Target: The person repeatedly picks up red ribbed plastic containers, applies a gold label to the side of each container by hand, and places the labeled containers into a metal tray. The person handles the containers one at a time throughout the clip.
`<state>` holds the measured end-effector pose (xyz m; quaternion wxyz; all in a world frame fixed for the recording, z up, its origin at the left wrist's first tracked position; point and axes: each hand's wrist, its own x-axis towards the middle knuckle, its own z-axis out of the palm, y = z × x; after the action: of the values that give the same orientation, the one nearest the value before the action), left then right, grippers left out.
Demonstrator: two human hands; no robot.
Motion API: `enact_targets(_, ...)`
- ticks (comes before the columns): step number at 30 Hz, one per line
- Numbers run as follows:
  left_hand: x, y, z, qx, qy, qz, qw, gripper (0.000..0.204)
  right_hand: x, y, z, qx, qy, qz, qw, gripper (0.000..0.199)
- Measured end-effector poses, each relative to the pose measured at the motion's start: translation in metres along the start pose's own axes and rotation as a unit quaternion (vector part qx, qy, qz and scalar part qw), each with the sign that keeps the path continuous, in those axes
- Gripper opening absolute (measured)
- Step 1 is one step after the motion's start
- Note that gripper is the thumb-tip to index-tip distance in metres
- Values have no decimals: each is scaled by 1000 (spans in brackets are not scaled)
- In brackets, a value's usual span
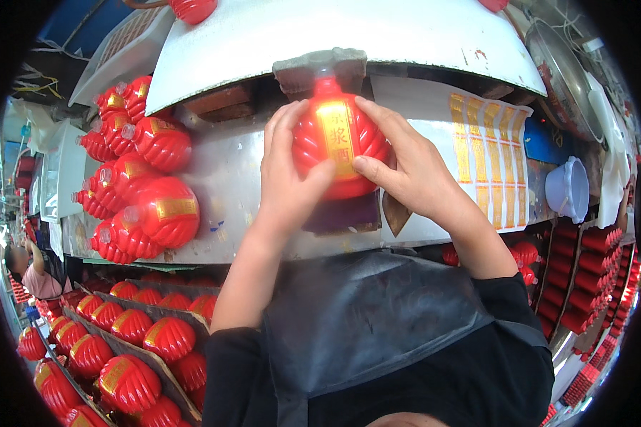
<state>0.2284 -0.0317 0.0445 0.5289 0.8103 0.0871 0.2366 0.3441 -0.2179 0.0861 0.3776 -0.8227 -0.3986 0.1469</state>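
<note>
A glossy red ribbed bottle (pixel 308 142) lies in front of me with its neck pointing away. My left hand (pixel 288 164) is closed round its left side, and my right hand (pixel 413 160) round its right side. Both thumbs rest on or close to a gold label (pixel 340 135) that runs lengthwise along the bottle. At the far end, the neck meets a grey block (pixel 320 65). Beneath the bottle's near end is a dark purple pad (pixel 342 217). To the right of my right hand lies a white sheet with rows of gold labels (pixel 473 142).
Several red bottles (pixel 157 206) are grouped on the metal table (pixel 224 164) at left. A white raised board (pixel 356 32) spans the far side. A pale blue tub (pixel 568 188) stands at right. Crates of red bottles (pixel 128 384) fill the lower left, where another person (pixel 39 274) appears.
</note>
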Motion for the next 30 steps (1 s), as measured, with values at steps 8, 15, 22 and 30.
enact_targets(8,19,6,-13,100,-69,41,992,76,16,5,-12,13,20,-83,996,57)
enact_targets(15,21,7,-10,140,-79,54,986,69,24,4,-6,-5,18,-93,995,58)
enact_targets(22,21,7,-9,148,-80,48,985,70,23,7,-7,5,9,-80,997,61)
enact_targets(30,22,9,-12,162,-88,54,981,71,42,7,-19,165,10,94,982,44)
